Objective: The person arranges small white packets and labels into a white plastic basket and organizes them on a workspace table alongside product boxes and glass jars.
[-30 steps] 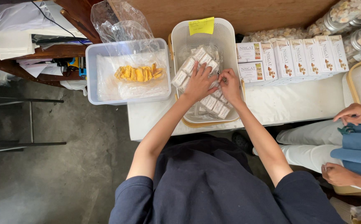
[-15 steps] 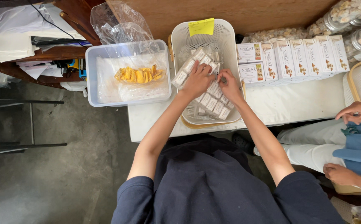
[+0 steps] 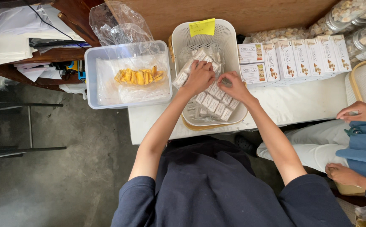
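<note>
Both hands are inside the white plastic basket (image 3: 229, 31) at the back edge of the white desk (image 3: 305, 103); the left hand (image 3: 200, 77) lies curled on the small white wrapped bars (image 3: 214, 105); the right hand (image 3: 233, 86) pinches one small wrapped piece; white paper boxes (image 3: 294, 59) stand just beside the basket.

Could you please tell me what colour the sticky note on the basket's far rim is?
The sticky note is yellow, clearest in the head view.
</note>
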